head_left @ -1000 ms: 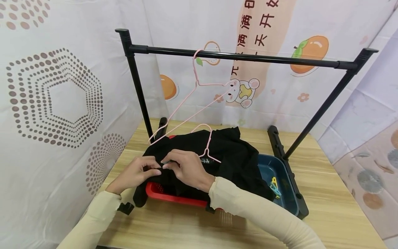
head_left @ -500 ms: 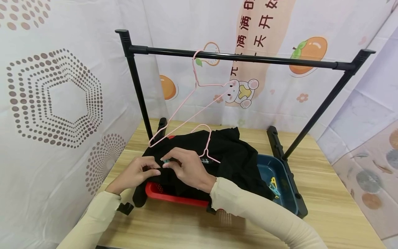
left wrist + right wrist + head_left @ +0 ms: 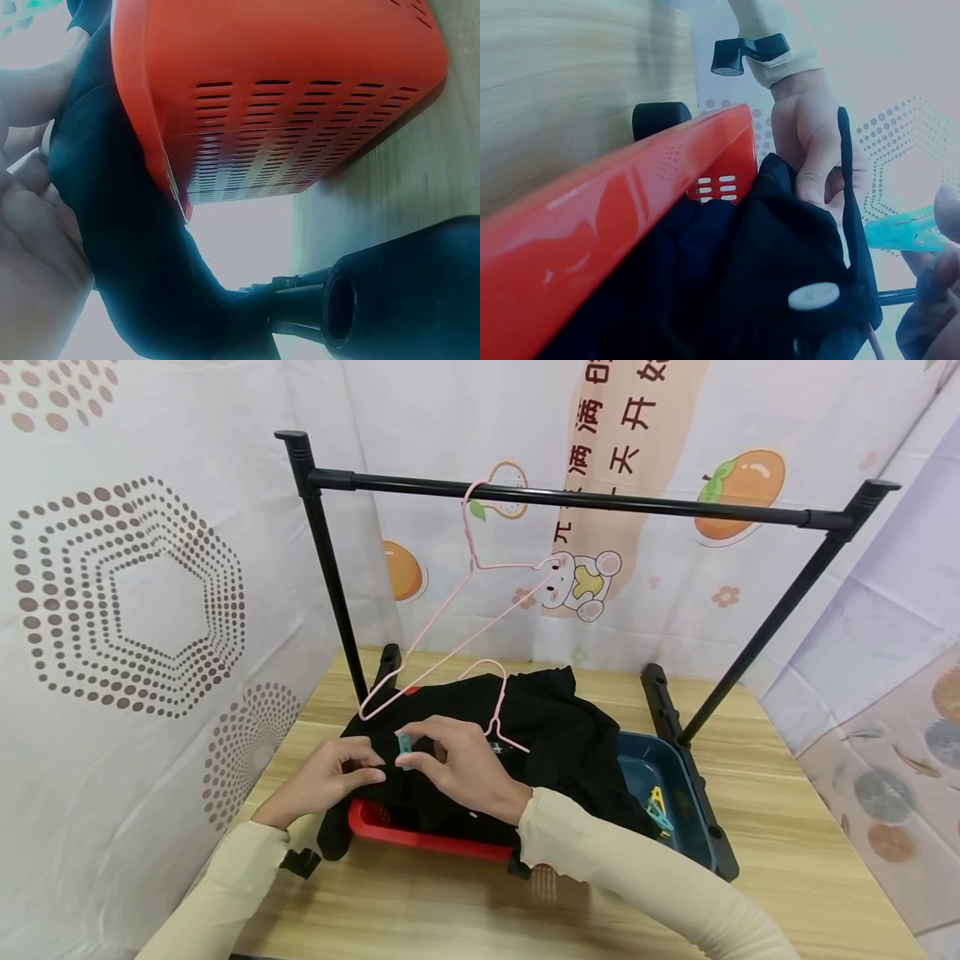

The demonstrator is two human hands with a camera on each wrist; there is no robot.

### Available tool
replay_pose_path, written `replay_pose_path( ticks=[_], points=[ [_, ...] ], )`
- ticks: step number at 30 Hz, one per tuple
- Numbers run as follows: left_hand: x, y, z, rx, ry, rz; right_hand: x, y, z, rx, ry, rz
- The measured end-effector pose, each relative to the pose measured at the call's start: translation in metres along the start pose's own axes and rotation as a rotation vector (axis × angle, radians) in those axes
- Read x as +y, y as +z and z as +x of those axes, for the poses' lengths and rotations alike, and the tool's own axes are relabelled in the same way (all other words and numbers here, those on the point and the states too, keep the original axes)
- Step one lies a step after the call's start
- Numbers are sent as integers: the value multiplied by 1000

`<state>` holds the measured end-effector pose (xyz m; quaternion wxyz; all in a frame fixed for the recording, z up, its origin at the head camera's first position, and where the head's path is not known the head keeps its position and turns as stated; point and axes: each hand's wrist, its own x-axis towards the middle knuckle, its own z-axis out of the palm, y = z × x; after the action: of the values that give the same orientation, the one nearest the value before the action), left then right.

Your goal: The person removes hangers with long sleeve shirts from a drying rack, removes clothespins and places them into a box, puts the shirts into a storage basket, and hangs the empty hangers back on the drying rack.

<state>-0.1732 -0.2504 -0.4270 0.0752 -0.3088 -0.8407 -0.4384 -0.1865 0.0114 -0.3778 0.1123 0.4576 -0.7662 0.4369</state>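
Observation:
A black garment [image 3: 577, 727] lies heaped over a red basket [image 3: 427, 842] on the table. At its left side my left hand [image 3: 326, 781] pinches a fold of the cloth between thumb and fingers. My right hand [image 3: 472, 768] pinches a teal clothespin [image 3: 405, 750] just to the right of the left fingertips. In the right wrist view the clothespin [image 3: 907, 232] points at the cloth's raised edge; whether they touch I cannot tell. One pink hanger [image 3: 472, 564] hangs from the rail above the hands. Another pink hanger [image 3: 497, 724] lies on the garment, partly hidden.
A black rack frame [image 3: 585, 497] spans over the basket, its feet on the wooden table [image 3: 780, 810]. To the right, a dark blue tray [image 3: 693, 793] holds yellow and teal clothespins [image 3: 657, 810]. Printed curtains [image 3: 172, 602] stand behind and at the sides.
The right hand has drawn slightly right, away from the left fingertips, and the teal clothespin in it shows more fully. The left hand keeps its pinch on the cloth.

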Motion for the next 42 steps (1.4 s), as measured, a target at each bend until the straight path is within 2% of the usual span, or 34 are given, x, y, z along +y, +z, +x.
replay_pose_path(
  ticks=[10, 24, 33, 42],
  points=[
    [0, 1, 0, 6, 6, -4, 2, -7, -7, -41, 59, -2],
    [0, 0, -2, 13, 7, 23, 4, -18, -23, -57, 72, -47],
    [-2, -2, 0, 22, 23, 29, 7, -25, -27, -50, 84, -54],
    [-1, 1, -2, 13, 1, 14, 9, -32, -36, -11, 87, -47]
  ],
)
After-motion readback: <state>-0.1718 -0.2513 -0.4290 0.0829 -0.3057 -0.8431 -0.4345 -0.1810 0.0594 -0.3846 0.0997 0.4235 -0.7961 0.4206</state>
